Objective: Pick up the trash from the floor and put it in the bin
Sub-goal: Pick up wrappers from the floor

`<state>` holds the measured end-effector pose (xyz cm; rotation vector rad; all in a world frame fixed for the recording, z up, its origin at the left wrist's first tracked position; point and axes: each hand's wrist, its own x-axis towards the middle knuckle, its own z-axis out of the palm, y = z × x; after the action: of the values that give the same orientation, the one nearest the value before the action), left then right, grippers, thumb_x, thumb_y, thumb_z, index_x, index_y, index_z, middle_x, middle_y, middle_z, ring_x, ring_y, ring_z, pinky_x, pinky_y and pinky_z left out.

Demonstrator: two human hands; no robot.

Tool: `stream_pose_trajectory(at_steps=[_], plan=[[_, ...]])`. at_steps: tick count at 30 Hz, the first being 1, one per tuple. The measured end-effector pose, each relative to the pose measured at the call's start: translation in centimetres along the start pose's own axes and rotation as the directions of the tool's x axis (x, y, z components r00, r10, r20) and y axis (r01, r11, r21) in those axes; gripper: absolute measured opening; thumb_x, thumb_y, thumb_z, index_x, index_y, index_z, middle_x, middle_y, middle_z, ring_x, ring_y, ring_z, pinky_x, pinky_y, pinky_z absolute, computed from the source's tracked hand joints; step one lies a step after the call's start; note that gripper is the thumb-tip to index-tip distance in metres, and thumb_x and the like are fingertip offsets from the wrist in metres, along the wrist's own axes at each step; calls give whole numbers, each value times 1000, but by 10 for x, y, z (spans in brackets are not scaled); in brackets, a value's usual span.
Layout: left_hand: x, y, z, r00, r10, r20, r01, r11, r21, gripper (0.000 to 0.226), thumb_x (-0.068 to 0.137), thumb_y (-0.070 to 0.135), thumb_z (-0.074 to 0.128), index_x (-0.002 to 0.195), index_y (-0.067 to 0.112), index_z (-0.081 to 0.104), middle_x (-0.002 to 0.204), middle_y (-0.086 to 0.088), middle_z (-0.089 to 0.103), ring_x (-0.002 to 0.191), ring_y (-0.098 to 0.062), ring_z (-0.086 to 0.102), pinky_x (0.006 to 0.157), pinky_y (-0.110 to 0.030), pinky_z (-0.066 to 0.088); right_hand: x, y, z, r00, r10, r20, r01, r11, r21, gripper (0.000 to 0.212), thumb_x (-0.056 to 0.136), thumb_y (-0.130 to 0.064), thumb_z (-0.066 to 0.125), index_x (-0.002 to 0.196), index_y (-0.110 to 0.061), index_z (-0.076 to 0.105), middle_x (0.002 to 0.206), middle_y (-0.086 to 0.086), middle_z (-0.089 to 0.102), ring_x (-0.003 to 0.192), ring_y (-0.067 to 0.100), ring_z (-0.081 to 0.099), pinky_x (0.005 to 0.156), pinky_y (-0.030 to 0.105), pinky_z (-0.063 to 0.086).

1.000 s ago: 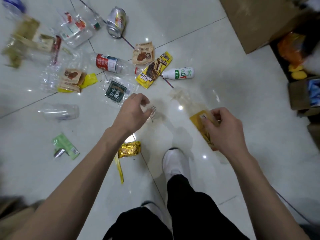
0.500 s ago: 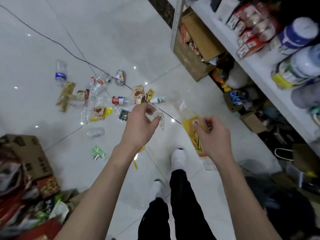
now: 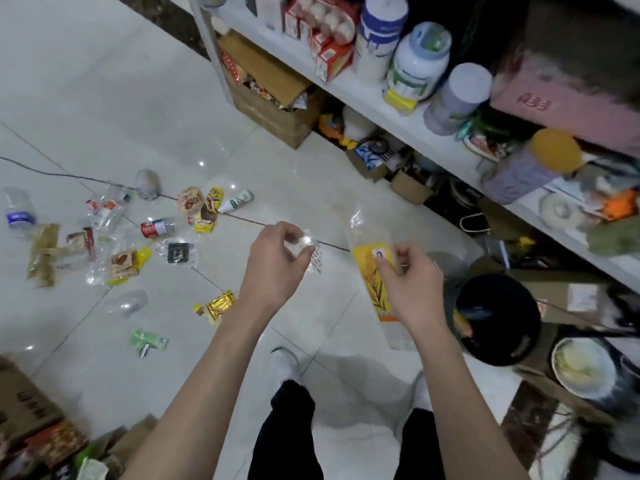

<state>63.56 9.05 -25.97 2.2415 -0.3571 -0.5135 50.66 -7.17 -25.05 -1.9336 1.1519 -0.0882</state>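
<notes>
My right hand (image 3: 410,282) pinches a long yellow and clear plastic bag (image 3: 370,268), which hangs in the air just left of the black bin (image 3: 498,317). A small clear wrapper (image 3: 313,258) is held in the fingertips of my left hand (image 3: 273,268), at about the same height. On the white tile floor to the left lie several pieces of trash: a red-label bottle (image 3: 156,228), a yellow snack wrapper (image 3: 207,209), a gold wrapper (image 3: 220,304), a green wrapper (image 3: 149,340) and clear bottles (image 3: 130,303).
A white shelf (image 3: 398,112) full of jars and boxes runs along the right. Cardboard boxes (image 3: 273,102) stand under it. More boxes and packets (image 3: 38,420) sit at the lower left. A white bowl (image 3: 585,372) lies beside the bin. My legs and white shoes (image 3: 285,362) are below.
My view has risen and swung right, away from the floor litter, bringing the shelf and black bin into sight. Both hands have lifted with their wrappers still held.
</notes>
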Motion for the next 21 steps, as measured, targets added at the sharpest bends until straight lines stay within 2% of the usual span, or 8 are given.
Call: stream_pose_trajectory(at_steps=[3,5,8,11,14,16,18,21], plan=[[-10,29,69,995,39,89,-41,999,32,18,86,25,75,96,23,61,101,4,62,64,-1,58,66,-5,39,8,56,-46,994,97,-43,-95,995,37,13,92,-33,69,98,-25,60,92,-9,66,88,14,60,74,23,37],[-18,48,120,988,51,148,-57,998,36,18,85,26,75,95,25,60,102,4,62,64,0,58,65,-4,38,13,97,-80,987,141,-72,-136,989,65,11,93,-32,69,98,-26,61,88,-12,66,83,9,62,71,23,40],[-33,74,201,969,54,241,-69,996,52,20,84,27,76,98,22,62,103,3,63,65,-3,59,64,-5,39,22,163,-131,971,220,-98,-210,972,101,8,95,-31,67,98,-26,62,84,-15,65,77,-3,60,62,11,38],[-49,95,282,947,36,319,-66,994,82,24,83,26,77,102,17,65,103,1,64,67,-6,59,64,-8,39,34,233,-176,943,312,-115,-297,946,130,7,97,-31,65,100,-26,61,87,-14,65,78,-3,60,57,8,37],[-63,107,355,928,-6,374,-36,994,105,24,83,25,78,102,18,65,104,2,64,68,-7,58,65,-4,40,45,295,-212,923,352,-155,-335,934,127,7,97,-26,64,101,-22,61,82,-15,60,73,-7,54,56,0,38],[-70,112,400,915,-20,403,-28,993,115,26,82,24,79,102,18,64,103,2,63,72,-10,59,72,-9,46,53,331,-230,911,370,-180,-351,927,130,7,96,-23,65,100,-20,60,79,-18,57,71,-6,52,57,-1,37],[-74,118,443,901,-48,430,-7,992,125,29,80,22,79,104,19,63,105,3,63,81,-12,59,79,-22,50,63,367,-244,894,401,-198,-380,915,138,8,96,-24,66,101,-21,60,80,-17,57,72,-2,53,57,0,38],[-74,121,493,874,-80,480,14,990,139,48,76,21,81,119,22,59,114,3,62,92,-12,60,86,-27,53,79,412,-254,876,438,-203,-419,898,132,11,96,-25,65,106,-21,61,87,-10,60,73,-5,51,57,-2,35]])
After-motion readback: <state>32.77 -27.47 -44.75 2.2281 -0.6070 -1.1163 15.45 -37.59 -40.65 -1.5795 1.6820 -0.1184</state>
